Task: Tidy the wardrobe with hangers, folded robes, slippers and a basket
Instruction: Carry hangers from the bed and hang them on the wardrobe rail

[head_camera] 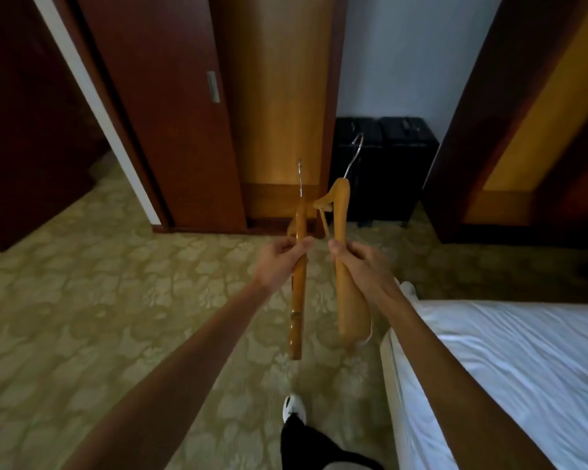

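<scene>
Left hand (282, 257) grips one wooden hanger (297, 293), right hand (357, 257) another hanger (348, 310), both held before the wardrobe (190, 113). A black suitcase (384, 171) stands right of the wardrobe; a white bed (510, 368) lies nearer, rightward.

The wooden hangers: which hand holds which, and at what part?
The left hand grips one wooden hanger around its arm, near the middle. The right hand grips another hanger likewise around its arm.

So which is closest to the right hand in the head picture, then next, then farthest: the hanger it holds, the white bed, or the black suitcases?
From the right hand:
1. Hanger, in its grip.
2. Bed, lower right.
3. Suitcases, by the far wall.
</scene>
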Demonstrator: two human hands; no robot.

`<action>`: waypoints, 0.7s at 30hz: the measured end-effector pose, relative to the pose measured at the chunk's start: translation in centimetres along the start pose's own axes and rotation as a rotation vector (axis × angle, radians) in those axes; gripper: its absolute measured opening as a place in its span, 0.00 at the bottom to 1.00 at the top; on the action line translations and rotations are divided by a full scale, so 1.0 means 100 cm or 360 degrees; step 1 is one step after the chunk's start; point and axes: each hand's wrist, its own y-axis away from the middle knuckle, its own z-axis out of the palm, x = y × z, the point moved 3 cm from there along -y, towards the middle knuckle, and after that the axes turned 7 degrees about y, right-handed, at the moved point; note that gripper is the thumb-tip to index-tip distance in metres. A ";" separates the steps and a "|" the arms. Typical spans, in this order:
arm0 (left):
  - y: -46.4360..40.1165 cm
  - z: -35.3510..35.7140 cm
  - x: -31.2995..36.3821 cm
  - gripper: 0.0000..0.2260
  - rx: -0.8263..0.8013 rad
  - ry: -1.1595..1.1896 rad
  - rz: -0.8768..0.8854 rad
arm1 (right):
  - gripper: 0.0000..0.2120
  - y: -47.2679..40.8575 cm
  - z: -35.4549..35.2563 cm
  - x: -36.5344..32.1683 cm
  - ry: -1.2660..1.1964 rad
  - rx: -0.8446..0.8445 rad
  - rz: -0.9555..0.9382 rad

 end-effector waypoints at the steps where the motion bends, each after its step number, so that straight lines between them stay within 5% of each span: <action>1: -0.032 -0.007 0.005 0.16 0.0003 -0.0017 0.0010 | 0.15 -0.032 0.003 -0.004 0.0010 -0.0004 -0.0010; 21: -0.567 -0.181 0.135 0.12 -0.0023 0.0036 0.0289 | 0.16 -0.599 0.079 -0.106 0.0130 0.0035 -0.0150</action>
